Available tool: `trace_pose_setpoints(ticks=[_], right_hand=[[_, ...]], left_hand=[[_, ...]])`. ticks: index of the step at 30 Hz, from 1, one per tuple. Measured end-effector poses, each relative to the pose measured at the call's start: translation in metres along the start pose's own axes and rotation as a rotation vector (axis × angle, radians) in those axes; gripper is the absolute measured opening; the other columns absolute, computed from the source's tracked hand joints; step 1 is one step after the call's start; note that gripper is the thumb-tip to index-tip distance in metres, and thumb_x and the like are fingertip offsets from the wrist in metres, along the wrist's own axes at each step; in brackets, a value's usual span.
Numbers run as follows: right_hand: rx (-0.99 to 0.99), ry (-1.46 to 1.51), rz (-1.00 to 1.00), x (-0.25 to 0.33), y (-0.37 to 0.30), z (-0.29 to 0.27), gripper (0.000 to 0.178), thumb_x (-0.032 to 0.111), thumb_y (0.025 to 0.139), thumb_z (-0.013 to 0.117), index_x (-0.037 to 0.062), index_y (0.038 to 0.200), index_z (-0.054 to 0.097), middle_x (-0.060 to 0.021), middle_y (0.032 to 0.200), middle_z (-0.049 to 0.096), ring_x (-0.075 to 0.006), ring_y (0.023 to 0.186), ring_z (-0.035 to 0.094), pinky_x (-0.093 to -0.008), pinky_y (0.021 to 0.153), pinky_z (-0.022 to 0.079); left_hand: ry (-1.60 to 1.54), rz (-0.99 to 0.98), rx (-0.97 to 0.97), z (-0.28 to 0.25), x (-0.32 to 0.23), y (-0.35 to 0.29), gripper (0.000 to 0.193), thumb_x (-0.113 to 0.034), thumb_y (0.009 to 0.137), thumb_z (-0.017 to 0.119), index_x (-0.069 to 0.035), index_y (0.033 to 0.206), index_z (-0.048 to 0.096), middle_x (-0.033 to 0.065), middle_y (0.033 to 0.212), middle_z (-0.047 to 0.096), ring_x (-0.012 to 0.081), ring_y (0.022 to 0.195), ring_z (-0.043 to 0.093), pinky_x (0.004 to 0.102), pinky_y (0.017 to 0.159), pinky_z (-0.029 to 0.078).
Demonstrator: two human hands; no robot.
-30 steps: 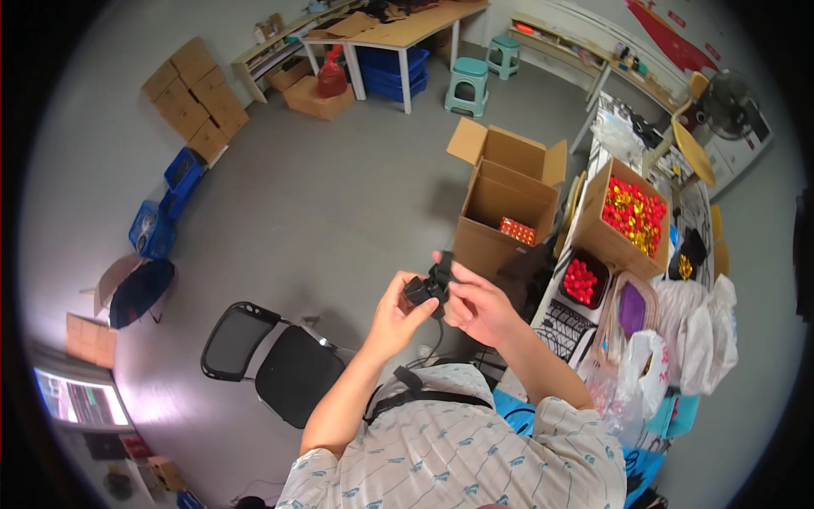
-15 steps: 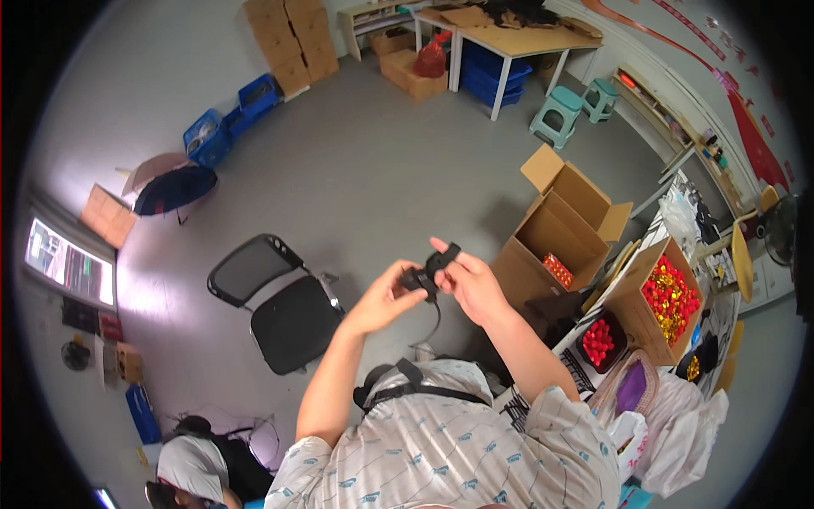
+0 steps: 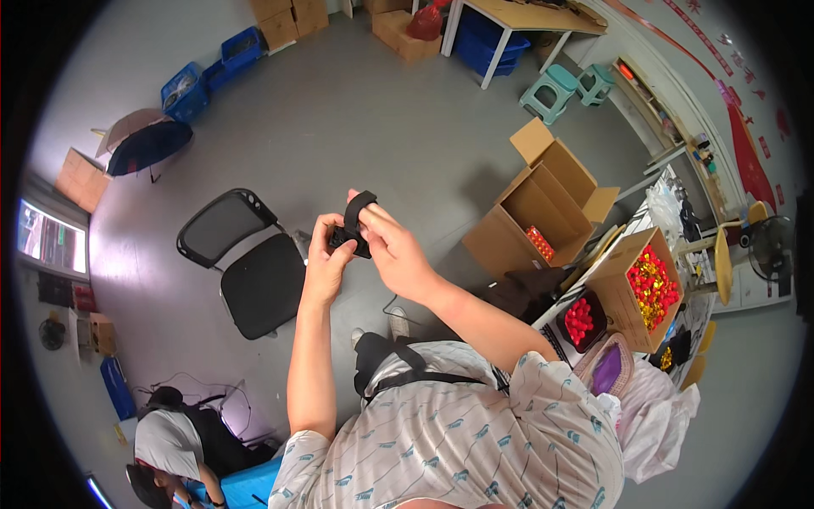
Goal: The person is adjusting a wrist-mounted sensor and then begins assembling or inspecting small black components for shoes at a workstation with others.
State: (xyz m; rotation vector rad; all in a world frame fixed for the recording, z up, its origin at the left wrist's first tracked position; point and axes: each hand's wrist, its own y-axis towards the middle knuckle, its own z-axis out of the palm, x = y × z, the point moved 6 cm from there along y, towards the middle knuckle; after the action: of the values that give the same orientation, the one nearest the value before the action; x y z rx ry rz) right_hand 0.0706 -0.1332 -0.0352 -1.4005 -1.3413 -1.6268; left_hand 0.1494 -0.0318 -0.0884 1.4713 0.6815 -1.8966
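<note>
My left hand [image 3: 322, 265] is closed around a small black device [image 3: 346, 242], thumb on its near side. A black strap [image 3: 362, 202] on the device loops around the fingers of my right hand [image 3: 397, 259]. That hand is pressed against the device from the right, its thumb pointing down beside it. The two hands meet in front of me, above the floor. A thin dark cable [image 3: 392, 307] hangs below them.
A black mesh chair [image 3: 259, 288] stands to the left. On the right are an open cardboard box [image 3: 543, 216], a dark tub of red pieces [image 3: 581, 321] and a carton of red and gold pieces [image 3: 632, 293]. A person [image 3: 174, 441] bends at lower left.
Both hands have moved left and farther out, still together on the black device. My right hand has turned, its fingers now closer to my left. The whole view has shifted.
</note>
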Motion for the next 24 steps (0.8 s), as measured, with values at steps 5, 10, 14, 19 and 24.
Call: trace_pose_setpoints(ticks=[5,10,14,19,24], right_hand=[[0.126,1.126,0.155,-0.006,0.016,0.035,0.056,-0.001,0.083,0.053,-0.0138,0.135,0.036,-0.0215,0.146,0.035,-0.0297,0.141,0.025,-0.0382,0.116,0.021],[0.163,0.550,0.041,-0.017,0.001,0.031,0.058,-0.008,0.083,0.043,-0.0096,0.140,0.033,-0.0156,0.153,0.025,-0.0273,0.141,0.026,-0.0370,0.114,0.022],[0.346,0.464,0.046,-0.031,-0.012,0.028,0.055,-0.001,0.087,0.046,-0.0106,0.140,0.032,-0.0177,0.154,0.023,-0.0280,0.141,0.026,-0.0374,0.113,0.023],[0.498,0.376,0.050,-0.033,-0.018,0.038,0.059,0.003,0.090,0.046,-0.0047,0.143,0.023,-0.0175,0.154,0.022,-0.0291,0.140,0.027,-0.0377,0.111,0.027],[0.523,0.255,0.056,-0.039,-0.011,0.038,0.063,0.007,0.093,0.047,0.0011,0.147,0.015,-0.0172,0.154,0.021,-0.0302,0.140,0.027,-0.0380,0.109,0.032]], left_hand=[[0.163,0.041,0.010,-0.017,-0.028,-0.027,0.033,-0.006,0.079,0.061,-0.004,0.108,0.047,0.0076,0.099,0.055,0.0143,0.091,0.058,0.0300,0.075,0.051],[0.430,0.239,-0.123,-0.007,0.001,-0.027,0.053,-0.013,0.073,0.071,0.000,0.119,0.048,0.0114,0.113,0.053,0.0218,0.111,0.050,0.0357,0.096,0.041],[0.715,0.520,-0.498,-0.001,-0.046,-0.064,0.053,-0.006,0.071,0.065,-0.001,0.120,0.048,0.0176,0.117,0.051,0.0339,0.115,0.047,0.0408,0.100,0.037],[0.304,0.211,-0.418,-0.006,-0.007,-0.066,0.028,-0.010,0.087,0.061,-0.002,0.112,0.052,0.0060,0.098,0.061,0.0158,0.089,0.058,0.0315,0.083,0.046],[0.051,0.067,-0.140,0.001,0.007,-0.054,0.021,-0.023,0.095,0.059,-0.003,0.089,0.061,-0.0011,0.083,0.062,0.0067,0.080,0.055,0.0256,0.074,0.045]])
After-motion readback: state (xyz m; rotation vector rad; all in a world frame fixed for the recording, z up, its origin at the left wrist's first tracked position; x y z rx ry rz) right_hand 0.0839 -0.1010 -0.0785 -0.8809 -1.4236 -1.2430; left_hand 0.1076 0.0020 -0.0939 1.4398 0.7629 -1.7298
